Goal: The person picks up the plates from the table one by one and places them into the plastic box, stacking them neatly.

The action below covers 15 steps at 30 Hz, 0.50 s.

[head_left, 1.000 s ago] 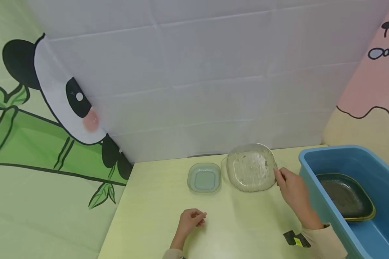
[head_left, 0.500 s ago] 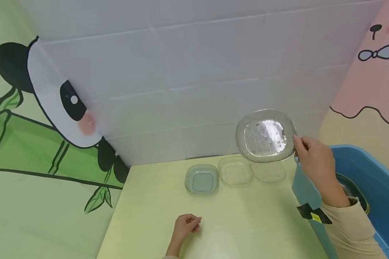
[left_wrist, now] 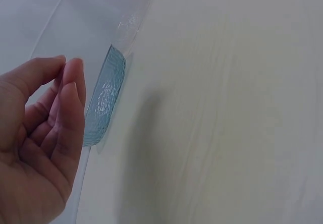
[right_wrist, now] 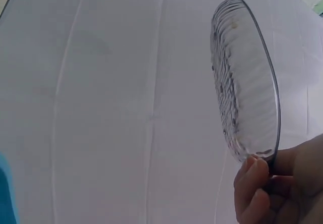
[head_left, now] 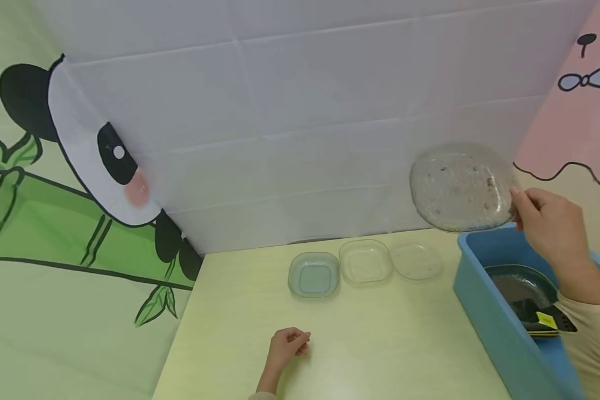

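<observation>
My right hand pinches the right edge of a clear glass plate between thumb and fingers. The plate is raised in front of the white backdrop, above the table and beside the blue tub. In the right wrist view it shows edge-on, its underside rippled. My left hand hangs over the front of the table, fingers loosely curled, holding nothing. Beyond that hand sit a blue-green square dish, a clear square dish and a clear rounder dish, side by side in a row.
A blue plastic tub stands at the right side, with dark green plates stacked inside, partly hidden by my right sleeve. The pale table ends at a white cloth backdrop. A panda-printed cloth hangs at the left.
My right hand has lifted the clear plate off the table and carried it up and right toward the tub, uncovering the two clear dishes. The left hand has barely moved.
</observation>
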{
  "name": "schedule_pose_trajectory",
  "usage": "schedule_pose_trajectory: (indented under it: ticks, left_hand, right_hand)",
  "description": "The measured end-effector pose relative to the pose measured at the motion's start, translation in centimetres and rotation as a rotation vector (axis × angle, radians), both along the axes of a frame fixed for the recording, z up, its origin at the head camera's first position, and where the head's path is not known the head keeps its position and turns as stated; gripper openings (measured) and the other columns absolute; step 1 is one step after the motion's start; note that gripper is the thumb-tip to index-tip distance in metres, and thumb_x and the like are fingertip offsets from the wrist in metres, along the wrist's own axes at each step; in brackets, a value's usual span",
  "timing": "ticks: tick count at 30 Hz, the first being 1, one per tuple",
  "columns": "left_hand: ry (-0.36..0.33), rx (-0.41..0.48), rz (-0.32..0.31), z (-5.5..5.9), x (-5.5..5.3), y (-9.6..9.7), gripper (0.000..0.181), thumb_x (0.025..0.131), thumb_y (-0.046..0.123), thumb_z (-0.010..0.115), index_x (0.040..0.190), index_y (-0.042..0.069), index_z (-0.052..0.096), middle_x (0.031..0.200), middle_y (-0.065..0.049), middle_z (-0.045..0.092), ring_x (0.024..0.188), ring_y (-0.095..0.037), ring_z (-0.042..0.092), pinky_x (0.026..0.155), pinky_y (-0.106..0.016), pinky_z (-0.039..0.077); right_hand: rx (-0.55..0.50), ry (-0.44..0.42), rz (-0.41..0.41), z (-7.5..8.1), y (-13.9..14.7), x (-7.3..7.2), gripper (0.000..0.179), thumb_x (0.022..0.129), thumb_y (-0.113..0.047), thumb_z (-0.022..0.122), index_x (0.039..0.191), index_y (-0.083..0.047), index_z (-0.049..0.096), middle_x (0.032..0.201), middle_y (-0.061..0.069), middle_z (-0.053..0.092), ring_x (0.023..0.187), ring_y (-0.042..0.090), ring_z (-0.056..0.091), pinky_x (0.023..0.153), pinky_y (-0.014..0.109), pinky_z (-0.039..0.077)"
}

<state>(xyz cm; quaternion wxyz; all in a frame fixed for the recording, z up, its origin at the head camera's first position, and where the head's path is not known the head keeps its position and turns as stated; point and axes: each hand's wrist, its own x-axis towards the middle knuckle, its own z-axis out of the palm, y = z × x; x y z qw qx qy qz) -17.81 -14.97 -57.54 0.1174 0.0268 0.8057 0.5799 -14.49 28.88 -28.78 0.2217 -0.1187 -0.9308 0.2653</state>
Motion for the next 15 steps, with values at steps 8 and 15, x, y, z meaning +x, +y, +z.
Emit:
schedule_pose_trajectory:
  ticks: [8,15]
  left_hand:
    - [0.000,-0.011,-0.001,-0.5,-0.2,0.1,0.029,0.084,0.024,0.066,0.081,-0.006,0.066,0.064,-0.004,0.066,0.053,-0.007,0.060,0.052,-0.022,0.054]
    - [0.001,-0.022,0.005,0.1,-0.5,-0.1,0.030,0.084,0.025,0.066,0.081,-0.005,0.067,0.065,-0.005,0.066,0.054,-0.008,0.061,0.052,-0.022,0.054]
  right_hand:
    - [0.001,0.012,0.044,-10.3,16.7,-4.0,0.050,0.099,-0.039,0.029,0.080,0.001,0.051,0.059,0.009,0.045,0.046,0.016,0.039,0.041,0.028,0.029]
    - [-0.042,0.125,0.034,-18.4,26.3,-5.3,0.044,0.098,-0.028,0.039,0.071,0.005,0.048,0.052,0.002,0.041,0.041,0.011,0.039,0.038,0.023,0.032]
